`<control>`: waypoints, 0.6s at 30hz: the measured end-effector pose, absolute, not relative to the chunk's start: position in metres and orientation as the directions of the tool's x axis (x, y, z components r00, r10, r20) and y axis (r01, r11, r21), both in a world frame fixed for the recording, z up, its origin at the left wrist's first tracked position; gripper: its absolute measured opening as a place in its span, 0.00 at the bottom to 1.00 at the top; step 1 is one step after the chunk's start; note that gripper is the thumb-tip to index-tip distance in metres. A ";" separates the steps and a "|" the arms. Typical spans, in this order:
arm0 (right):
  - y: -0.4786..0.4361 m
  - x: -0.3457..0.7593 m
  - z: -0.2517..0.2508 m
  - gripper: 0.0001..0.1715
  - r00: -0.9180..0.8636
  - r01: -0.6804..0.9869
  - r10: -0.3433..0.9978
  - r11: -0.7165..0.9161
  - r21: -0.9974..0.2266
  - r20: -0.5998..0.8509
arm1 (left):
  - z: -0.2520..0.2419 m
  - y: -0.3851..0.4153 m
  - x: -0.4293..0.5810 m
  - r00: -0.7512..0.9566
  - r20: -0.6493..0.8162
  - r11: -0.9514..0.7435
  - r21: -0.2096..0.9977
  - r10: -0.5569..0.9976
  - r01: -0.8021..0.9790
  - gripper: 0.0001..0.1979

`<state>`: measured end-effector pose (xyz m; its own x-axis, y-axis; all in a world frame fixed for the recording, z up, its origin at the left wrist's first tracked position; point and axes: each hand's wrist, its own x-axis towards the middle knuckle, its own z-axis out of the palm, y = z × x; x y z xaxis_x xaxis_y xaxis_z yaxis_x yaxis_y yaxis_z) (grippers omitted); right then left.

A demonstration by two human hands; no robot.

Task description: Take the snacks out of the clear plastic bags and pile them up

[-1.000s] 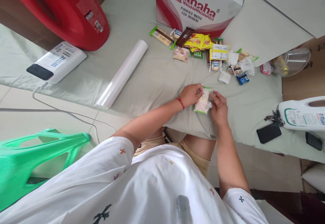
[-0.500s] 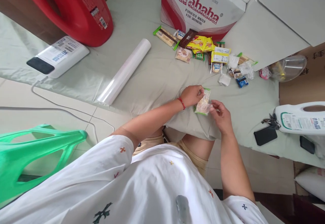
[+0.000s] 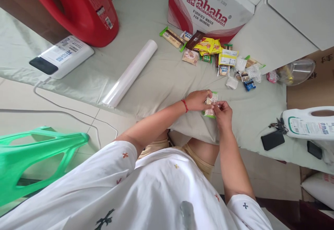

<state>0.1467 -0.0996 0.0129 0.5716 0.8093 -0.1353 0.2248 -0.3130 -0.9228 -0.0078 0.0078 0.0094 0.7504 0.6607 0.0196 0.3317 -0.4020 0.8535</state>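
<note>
Head: left hand [image 3: 199,100], right hand [image 3: 223,114] pinch packet [image 3: 213,98].

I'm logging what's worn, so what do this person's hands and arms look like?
The left hand wears a thin red bracelet at the wrist; the right hand shows none. Short white fabric sleeves with small cross-shaped motifs cover both upper arms.

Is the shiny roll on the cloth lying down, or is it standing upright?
Lying down: the shiny roll stretches lengthwise along the cloth, its long side facing up.
</note>
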 end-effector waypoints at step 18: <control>-0.141 0.173 0.015 0.37 -0.307 0.902 0.922 0.360 -0.238 0.234 | 0.002 0.007 -0.006 0.703 0.147 -0.475 0.828 0.696 0.298 0.11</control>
<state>0.1735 -0.1405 0.0154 -0.3068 0.9225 0.2343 0.9019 0.3604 -0.2380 -0.0064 0.0070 0.0021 0.7025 0.6963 0.1471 0.2976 -0.4752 0.8280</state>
